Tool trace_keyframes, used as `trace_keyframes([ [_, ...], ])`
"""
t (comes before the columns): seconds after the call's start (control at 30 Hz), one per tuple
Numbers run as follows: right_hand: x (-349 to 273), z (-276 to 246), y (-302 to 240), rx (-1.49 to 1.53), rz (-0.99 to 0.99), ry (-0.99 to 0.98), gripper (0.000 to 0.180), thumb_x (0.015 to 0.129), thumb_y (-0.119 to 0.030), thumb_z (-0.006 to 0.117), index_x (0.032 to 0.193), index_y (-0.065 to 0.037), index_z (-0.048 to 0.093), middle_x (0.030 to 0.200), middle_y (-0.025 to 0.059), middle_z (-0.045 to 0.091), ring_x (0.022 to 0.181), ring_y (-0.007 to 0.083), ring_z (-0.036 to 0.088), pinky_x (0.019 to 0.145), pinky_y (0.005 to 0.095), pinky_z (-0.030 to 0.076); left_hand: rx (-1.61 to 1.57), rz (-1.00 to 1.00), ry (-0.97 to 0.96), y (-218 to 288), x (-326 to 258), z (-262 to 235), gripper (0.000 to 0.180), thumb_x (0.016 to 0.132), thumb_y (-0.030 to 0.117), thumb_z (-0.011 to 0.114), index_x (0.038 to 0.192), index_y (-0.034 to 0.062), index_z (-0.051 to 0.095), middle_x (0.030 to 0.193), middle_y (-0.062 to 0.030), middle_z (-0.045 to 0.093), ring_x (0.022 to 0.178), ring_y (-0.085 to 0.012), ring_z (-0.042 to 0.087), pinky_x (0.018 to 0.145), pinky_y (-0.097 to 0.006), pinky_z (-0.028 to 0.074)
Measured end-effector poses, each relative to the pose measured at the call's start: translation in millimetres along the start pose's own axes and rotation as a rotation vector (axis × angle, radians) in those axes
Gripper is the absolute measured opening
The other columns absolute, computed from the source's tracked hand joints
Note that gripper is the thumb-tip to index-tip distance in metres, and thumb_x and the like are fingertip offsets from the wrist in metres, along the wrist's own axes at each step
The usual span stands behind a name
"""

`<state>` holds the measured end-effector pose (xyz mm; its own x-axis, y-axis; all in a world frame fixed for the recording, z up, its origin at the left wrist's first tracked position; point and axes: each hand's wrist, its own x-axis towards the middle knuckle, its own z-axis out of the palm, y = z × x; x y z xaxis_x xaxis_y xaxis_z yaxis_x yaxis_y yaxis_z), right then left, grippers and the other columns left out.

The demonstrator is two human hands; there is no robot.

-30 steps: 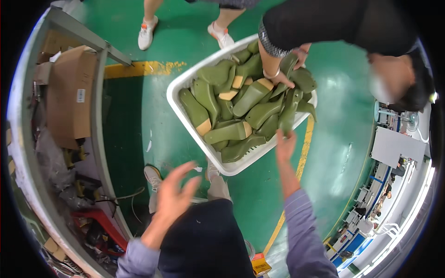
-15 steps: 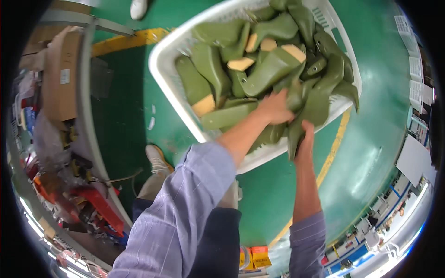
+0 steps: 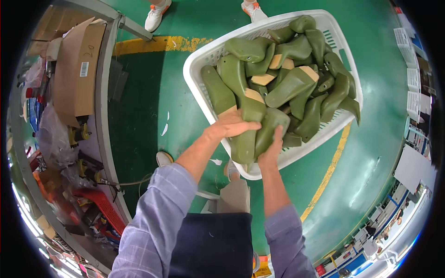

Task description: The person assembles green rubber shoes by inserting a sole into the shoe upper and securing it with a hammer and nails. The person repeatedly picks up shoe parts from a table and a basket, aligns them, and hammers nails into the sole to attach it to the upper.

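Observation:
A white plastic basket (image 3: 340,28) holds a heap of green shoe lasts (image 3: 292,88), several with tan end faces. At the near left corner my left hand (image 3: 227,126) is closed on a green shoe last (image 3: 252,110), its thumb lying across the surface. Just to the right, my right hand (image 3: 272,149) grips another shoe last (image 3: 272,121) from its near side, thumb along it. The two lasts lie side by side, and the fingers beneath them are partly hidden.
At left stands a metal-framed shelf (image 3: 103,88) with a cardboard box (image 3: 85,69), plastic bags and a red basket (image 3: 99,204). Another person's shoes (image 3: 157,16) are beyond the basket. A yellow line (image 3: 329,169) crosses the green floor. Benches run along the far right.
In the view, the basket has shifted right and down. Both my hands have moved left to its near left corner and closed on lasts there. A second shoe of the other person has come into view.

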<state>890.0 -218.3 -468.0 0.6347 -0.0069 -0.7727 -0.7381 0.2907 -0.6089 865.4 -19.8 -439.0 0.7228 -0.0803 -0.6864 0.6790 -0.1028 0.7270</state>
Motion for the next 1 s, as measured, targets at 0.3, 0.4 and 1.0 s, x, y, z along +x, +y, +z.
trace_keyframes([
  [0.3, -25, -41, 3, 0.006, -0.087, -0.182, 0.072, 0.103, -0.058, 0.042, 0.156, -0.011, 0.031, 0.156, 0.0081, 0.039, 0.142, 0.027, 0.038, 0.118, 0.0496, 0.031, -0.193, -0.037, -0.128, 19, -25, 13, 0.084, 0.075, 0.058, 0.075, 0.139, 0.0071, 0.058, 0.141, -0.0191, 0.057, 0.131, -0.0314, 0.053, 0.109, -0.039, 0.043],
  [0.4, -68, -54, -29, -0.159, -0.203, -0.173, 0.065, 0.106, -0.052, 0.034, 0.155, -0.008, 0.029, 0.155, 0.0127, 0.037, 0.138, 0.0271, 0.042, 0.115, 0.0468, 0.036, -0.082, 0.194, 0.142, 18, -80, 50, 0.097, 0.074, 0.051, 0.074, 0.148, -0.0044, 0.042, 0.153, -0.0273, 0.039, 0.142, -0.0391, 0.037, 0.118, -0.042, 0.032],
  [1.0, -636, 366, 172, -0.639, -0.724, -1.199, 0.037, 0.1, -0.021, 0.058, 0.12, 0.009, 0.058, 0.123, 0.0248, 0.059, 0.115, 0.0319, 0.059, 0.097, 0.0426, 0.048, 0.294, -0.308, 1.576, 25, -742, -208, 0.082, 0.091, 0.034, 0.072, 0.155, 0.0033, 0.032, 0.151, -0.023, 0.044, 0.132, -0.0347, 0.05, 0.109, -0.042, 0.041],
])
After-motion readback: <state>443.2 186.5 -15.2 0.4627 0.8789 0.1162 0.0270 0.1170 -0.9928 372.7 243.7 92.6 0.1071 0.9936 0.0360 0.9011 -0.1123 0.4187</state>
